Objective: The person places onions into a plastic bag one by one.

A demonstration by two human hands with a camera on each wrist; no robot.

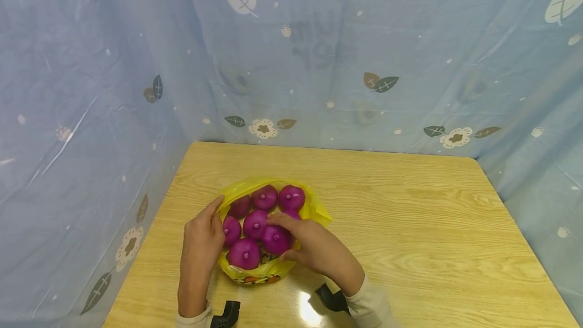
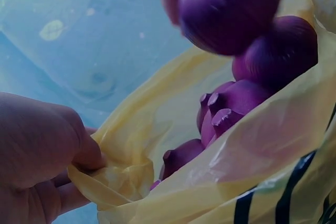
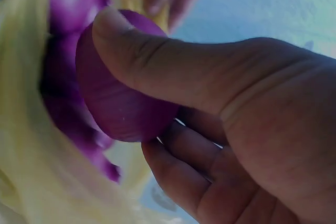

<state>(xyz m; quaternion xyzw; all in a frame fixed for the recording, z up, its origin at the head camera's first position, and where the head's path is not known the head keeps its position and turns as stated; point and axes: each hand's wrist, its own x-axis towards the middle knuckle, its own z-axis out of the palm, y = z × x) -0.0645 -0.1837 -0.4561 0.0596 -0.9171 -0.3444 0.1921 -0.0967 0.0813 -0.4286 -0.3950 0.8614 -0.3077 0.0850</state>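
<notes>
Several purple onions (image 1: 246,253) lie in an open yellow plastic bag (image 1: 320,211) on the table. At the bag's left edge, my left hand (image 1: 202,242) pinches the rim; the left wrist view shows the gathered plastic (image 2: 118,179) between thumb and fingers. My right hand (image 1: 321,249) reaches over the bag's right side and grips one onion (image 3: 126,93), thumb on top and fingers beneath. That held onion (image 2: 231,11) sits above the other onions in the left wrist view. Part of the heap is hidden by the right hand and the bag's wall.
The wooden table (image 1: 410,227) extends to the right of the bag. A blue patterned curtain (image 1: 319,65) hangs behind the table and along both sides. Black wrist mounts (image 1: 226,314) show by both forearms near the front edge.
</notes>
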